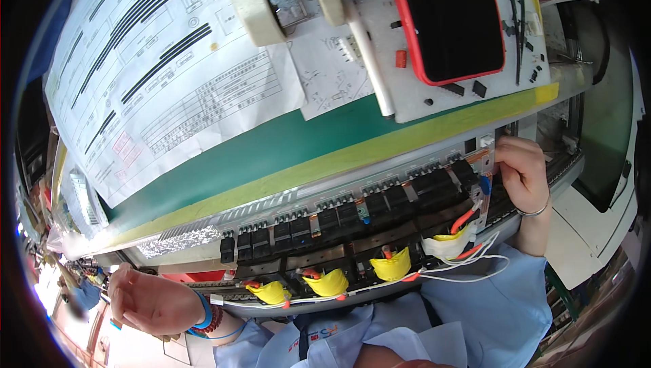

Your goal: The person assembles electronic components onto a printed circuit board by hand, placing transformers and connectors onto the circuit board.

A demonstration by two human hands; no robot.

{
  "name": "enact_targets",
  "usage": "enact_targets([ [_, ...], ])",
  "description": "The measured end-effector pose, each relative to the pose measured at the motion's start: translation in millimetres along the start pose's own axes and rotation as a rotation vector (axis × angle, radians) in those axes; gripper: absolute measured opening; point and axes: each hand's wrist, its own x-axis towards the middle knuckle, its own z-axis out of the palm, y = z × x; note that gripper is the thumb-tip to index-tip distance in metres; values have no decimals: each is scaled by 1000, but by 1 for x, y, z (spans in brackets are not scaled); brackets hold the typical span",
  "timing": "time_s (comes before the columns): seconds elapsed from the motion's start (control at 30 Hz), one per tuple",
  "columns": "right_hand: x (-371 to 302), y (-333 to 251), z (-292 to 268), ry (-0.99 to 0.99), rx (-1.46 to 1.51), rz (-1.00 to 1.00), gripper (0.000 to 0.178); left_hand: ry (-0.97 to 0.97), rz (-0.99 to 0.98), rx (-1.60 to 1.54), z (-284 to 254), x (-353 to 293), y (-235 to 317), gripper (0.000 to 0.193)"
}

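Observation:
A long circuit board (319, 200) crosses in front of me, its right end raised higher in the picture. Black box-shaped components (337, 217) line its length. Below them hang several yellow-wrapped parts (391, 266) with red sleeves, and a white-wrapped one (449, 244) sits near the right end, joined to white wires (434, 277). My right hand (523, 172) is closed at the board's right end, its fingertips partly hidden behind the edge. Off the board's left end, my left hand (157, 303) is palm-up, fingers loosely bent, with nothing visible in it.
Beyond the board is a green mat (244, 154) bordered by a yellow strip (352, 154). Printed drawing sheets (224, 90) cover the far left. A tape roll (252, 5), a white pen-like stick (371, 63) and a red-cased phone (451, 22) lie farther back, among small loose parts.

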Motion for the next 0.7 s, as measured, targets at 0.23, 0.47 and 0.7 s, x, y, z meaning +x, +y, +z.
enact_targets([
  [0.23, 2, 2, 0, 11, -17, -53, 20, -8, 25, 27, -5, 2, 9, 31],
  [0.47, -1, 1, 0, 34, -51, -50, 15, 1, 51, 40, -4, 1, 12, 30],
  [0.7, -2, 0, -2, 63, -122, -70, 11, 41, 86, 11, -1, 4, 14, 31],
])
